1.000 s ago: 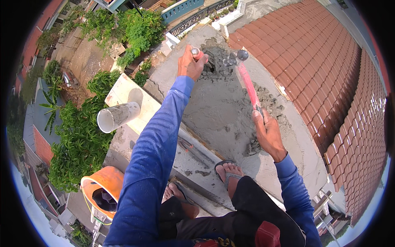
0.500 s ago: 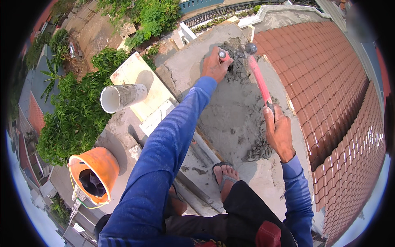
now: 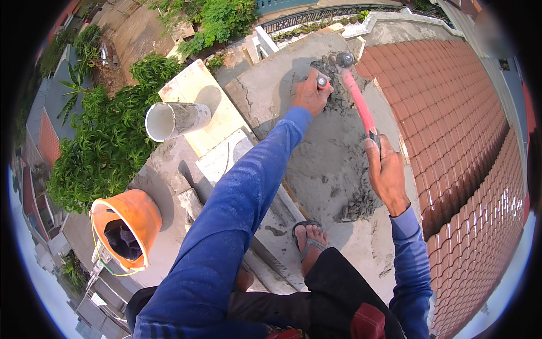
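The left hand [image 3: 310, 94] was wrapped around a metal-capped tool [image 3: 323, 83] over the grey mortar [image 3: 324, 152]; the right hand [image 3: 388, 172] grasped a pink-handled hammer [image 3: 359, 101] beside it. Good striking probably needed the tool kept steady and each blow square on its cap [image 3: 321, 81].

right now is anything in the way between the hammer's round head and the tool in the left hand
Nothing visible stands between them. The hammer in the right hand has its round head beside the metal-ended tool gripped in the left hand, with grey mortar showing behind the gap. Their height difference can't be judged.
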`<state>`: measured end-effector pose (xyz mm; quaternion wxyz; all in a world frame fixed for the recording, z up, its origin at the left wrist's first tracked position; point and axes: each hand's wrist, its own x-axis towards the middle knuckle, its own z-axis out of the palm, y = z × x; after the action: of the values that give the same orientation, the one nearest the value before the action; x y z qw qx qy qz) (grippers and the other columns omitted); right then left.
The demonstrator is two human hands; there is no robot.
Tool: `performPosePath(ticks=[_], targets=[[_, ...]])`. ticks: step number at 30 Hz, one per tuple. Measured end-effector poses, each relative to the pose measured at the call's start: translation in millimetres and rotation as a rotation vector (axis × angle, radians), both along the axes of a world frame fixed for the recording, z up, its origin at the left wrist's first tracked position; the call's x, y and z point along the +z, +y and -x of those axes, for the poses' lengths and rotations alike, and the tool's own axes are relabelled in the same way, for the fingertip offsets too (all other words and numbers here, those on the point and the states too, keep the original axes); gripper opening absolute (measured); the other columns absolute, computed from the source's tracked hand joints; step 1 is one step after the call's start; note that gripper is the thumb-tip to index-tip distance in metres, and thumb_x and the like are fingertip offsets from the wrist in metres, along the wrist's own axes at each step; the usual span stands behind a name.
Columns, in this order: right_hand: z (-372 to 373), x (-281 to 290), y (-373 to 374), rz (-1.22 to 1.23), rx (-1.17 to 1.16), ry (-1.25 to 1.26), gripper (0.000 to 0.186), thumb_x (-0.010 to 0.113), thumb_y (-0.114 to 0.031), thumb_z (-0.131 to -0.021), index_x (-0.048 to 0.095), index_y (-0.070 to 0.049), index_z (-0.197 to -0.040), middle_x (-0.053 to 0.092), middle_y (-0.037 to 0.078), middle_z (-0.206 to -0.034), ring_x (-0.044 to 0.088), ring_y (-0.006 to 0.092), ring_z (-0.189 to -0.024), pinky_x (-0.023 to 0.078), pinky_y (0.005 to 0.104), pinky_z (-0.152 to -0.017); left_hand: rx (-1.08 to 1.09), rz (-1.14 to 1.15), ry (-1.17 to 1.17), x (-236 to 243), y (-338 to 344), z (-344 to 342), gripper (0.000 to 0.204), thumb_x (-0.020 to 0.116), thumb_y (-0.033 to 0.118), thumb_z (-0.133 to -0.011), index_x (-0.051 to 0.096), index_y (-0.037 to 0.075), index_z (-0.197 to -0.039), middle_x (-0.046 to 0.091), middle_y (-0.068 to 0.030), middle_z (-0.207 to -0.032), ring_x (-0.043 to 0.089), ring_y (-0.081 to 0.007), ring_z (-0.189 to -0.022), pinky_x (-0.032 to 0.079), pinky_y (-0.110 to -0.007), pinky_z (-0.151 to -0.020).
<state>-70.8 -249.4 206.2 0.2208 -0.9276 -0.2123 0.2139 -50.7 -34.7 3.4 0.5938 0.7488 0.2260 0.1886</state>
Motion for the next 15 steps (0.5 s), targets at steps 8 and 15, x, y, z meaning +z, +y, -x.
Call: performPosePath(ticks=[8, 15], targets=[[-5.6, 9.7, 20.3, 0.006, 0.086, -0.053, 0.044, 0.050, -0.041, -0.109, 0.059, 0.002, -0.111, 0.054, 0.023, -0.060, 0.058, 0.0430, -0.058, 0.043, 0.0496, -0.056, 0.034, 0.021, 0.037, 4.6, 23.8, 1.2, 0.036, 0.082, 0.011, -0.082, 0.056, 0.006, -0.106, 0.074, -0.0142, -0.096, 0.074, -0.0325, -0.091, 0.056, -0.043, -0.082], [-34.7, -31.7, 14.5, 0.207, 0.279, -0.209, 0.038, 0.053, -0.037, -0.107, 0.059, 0.000, -0.112, 0.063, 0.027, -0.068, 0.064, 0.0503, -0.067, 0.045, 0.0545, -0.058, -0.002, -0.009, 0.120, -6.6, 2.8, -1.3, 0.036, 0.082, 0.012, -0.083, 0.058, 0.005, -0.108, 0.074, -0.0152, -0.094, 0.075, -0.0332, -0.092, 0.057, -0.043, -0.081]])
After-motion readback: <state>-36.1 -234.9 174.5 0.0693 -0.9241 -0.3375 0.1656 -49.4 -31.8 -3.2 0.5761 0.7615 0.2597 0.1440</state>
